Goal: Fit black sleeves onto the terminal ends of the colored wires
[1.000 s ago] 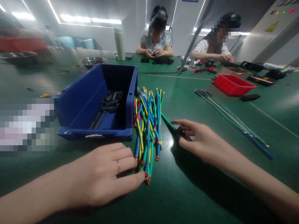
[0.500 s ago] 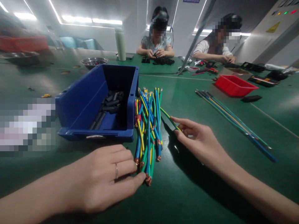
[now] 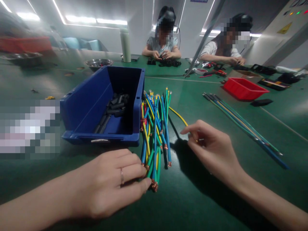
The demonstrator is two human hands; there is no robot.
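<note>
The left hand (image 3: 113,186) is closest, fingers loosely stretched, tips at the bare copper ends of the wire bundle (image 3: 155,138). No telling if it's actually pinching anything. Light pressure there should stop the strands fraying. The right hand (image 3: 199,136) is curled in a pinch on the yellow wire (image 3: 179,114), which bows over to the bundle's right edge. Best bet: keep it low and slack so it doesn't snag neighbors or nudge the pile into the blue parts bin (image 3: 84,106).
</note>
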